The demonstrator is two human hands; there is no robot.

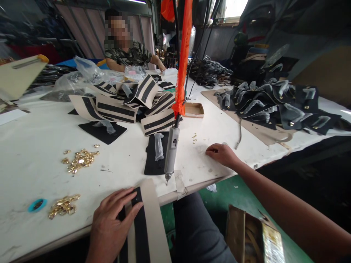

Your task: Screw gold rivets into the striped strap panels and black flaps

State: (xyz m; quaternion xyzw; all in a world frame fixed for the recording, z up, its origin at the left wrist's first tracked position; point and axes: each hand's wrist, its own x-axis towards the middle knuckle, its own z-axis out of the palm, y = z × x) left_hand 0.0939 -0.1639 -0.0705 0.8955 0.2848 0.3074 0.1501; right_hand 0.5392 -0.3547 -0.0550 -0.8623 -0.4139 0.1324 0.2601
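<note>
- While the left hand [109,223] lies palm down at the near edge of the desk [35,146], its fingers [124,204] are spread flat over a striped panel [149,223], beige with black bands, which overhangs the desk edge toward the person
- The right hand [222,153] rests on the desk further right and a little farther off, knuckles up, fingers bent with the tips on the desk top; whether they pinch anything cannot be told
- A few small brass eyelets [194,138] lie loose just left of and beyond the right hand, apart from it
- Between the two hands a grey power screwdriver [171,151] hangs tip down from an orange-wrapped cord [183,54], its bit just above the far end of the striped panel
- Behind the screwdriver a black piece [153,160] lies flat with a strip of clear film on it; a second black piece [102,132] lies further left
- On the left, a heap of brass fittings [80,159] sits in mid-desk, a smaller heap [63,205] nearer, with a blue ring [37,205] just beside it
- A loose pile of striped panels [128,104] fills the far middle, a small open cardboard box [194,109] at its right
- Dark pieces with brass studs [274,106] are stacked on the far right
- Another person [128,54] sits at the far side, forearms on the desk
</note>
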